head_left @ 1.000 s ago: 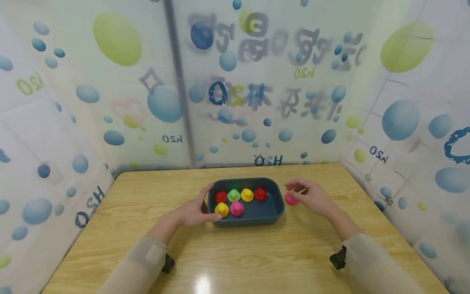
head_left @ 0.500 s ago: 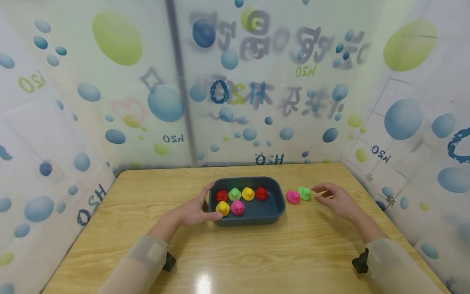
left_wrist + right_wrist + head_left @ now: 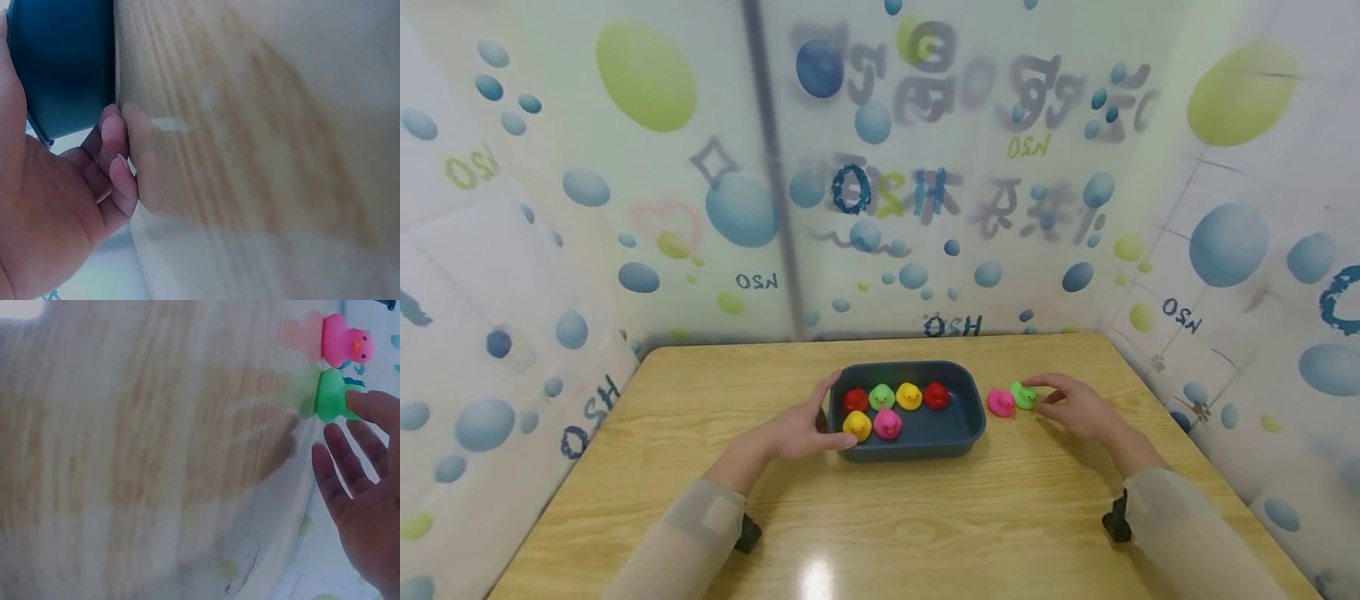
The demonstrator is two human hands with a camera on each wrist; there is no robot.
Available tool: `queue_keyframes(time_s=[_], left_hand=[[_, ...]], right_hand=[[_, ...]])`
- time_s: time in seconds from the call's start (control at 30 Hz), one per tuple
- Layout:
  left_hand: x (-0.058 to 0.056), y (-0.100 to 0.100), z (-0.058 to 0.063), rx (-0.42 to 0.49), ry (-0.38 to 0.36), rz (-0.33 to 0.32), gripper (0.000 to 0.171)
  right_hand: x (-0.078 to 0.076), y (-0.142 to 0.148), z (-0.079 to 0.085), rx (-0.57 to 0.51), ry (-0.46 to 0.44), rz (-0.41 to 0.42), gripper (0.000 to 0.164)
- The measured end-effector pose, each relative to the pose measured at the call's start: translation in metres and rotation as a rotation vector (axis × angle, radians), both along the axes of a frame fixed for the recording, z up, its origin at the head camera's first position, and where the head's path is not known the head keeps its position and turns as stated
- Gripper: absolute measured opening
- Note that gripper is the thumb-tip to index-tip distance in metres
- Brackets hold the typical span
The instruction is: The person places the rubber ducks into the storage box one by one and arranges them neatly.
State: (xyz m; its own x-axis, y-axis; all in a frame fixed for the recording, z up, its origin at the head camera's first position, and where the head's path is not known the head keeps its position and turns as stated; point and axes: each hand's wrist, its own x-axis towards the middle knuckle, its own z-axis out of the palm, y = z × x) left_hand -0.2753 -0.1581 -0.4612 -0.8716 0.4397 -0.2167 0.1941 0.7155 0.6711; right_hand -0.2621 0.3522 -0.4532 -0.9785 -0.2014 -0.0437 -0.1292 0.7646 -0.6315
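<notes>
A dark blue plastic bin (image 3: 925,451) stands on the wooden table. My left hand (image 3: 792,432) grips its left end, thumb over the near rim and index finger along the far left corner. In the left wrist view, the other fingers (image 3: 114,134) curl beside the bin's wall (image 3: 62,62) close to the tabletop. To the right of the bin, a green rubber duck (image 3: 1022,396) sits against a pink rubber duck (image 3: 1001,403). My right hand (image 3: 1075,407) is at the green duck, fingers loosely bent about its right side; the thumb overlaps it in the right wrist view.
Inside the bin are a red duck (image 3: 855,400), a green duck (image 3: 882,397), a yellow duck (image 3: 909,396), another red duck (image 3: 936,395), a yellow duck (image 3: 857,426) and a pink duck (image 3: 887,424). Patterned curtain walls (image 3: 910,275) border the table (image 3: 880,517).
My right hand first drew away rightward, uncovering the green duck beside the pink one, then came back left to the green duck. My left hand stays on the bin.
</notes>
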Motion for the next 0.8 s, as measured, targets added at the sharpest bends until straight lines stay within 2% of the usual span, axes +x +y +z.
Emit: queue_keyframes(time_s=[0.23, 0.47, 0.8], left_hand=[[-0.001, 0.0, -0.001, 0.009, -0.01, 0.006, 0.119], [-0.001, 0.0, -0.001, 0.014, -0.012, 0.007, 0.117], [0.0, 0.0, 0.001, 0.016, 0.0, -0.018, 0.12]], right_hand=[[-0.002, 0.001, -0.003, 0.065, 0.038, -0.002, 0.04], [0.003, 0.005, -0.006, 0.091, 0.083, -0.003, 0.037], [0.012, 0.007, -0.002, 0.054, 0.037, -0.008, 0.032]])
